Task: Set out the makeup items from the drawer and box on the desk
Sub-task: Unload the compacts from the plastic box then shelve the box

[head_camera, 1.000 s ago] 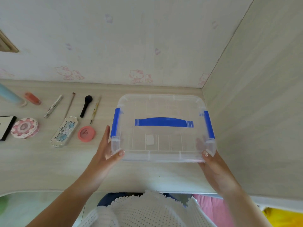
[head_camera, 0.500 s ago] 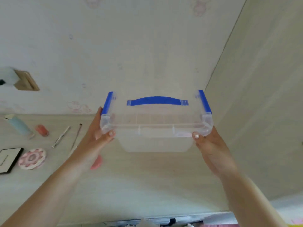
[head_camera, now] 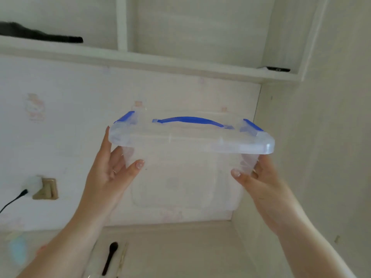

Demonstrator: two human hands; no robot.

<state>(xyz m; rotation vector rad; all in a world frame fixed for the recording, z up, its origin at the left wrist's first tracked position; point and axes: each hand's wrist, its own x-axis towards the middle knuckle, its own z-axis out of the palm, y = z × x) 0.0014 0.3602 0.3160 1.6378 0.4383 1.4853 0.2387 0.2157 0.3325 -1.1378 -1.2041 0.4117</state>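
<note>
Raised higher, box [head_camera: 186, 167] held between left hand [head_camera: 112, 173] and right hand [head_camera: 259, 181].

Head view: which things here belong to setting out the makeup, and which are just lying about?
Job:
clear box, gripped by left hand and right hand
black brush on the desk

Lying about:
wall socket with plug
dark item on the shelf

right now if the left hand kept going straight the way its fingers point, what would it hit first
The left hand grips the clear plastic box with blue latches, fingers pointing up. Straight on, it would probably meet the underside of the white shelf above, though depth is unclear.
</note>
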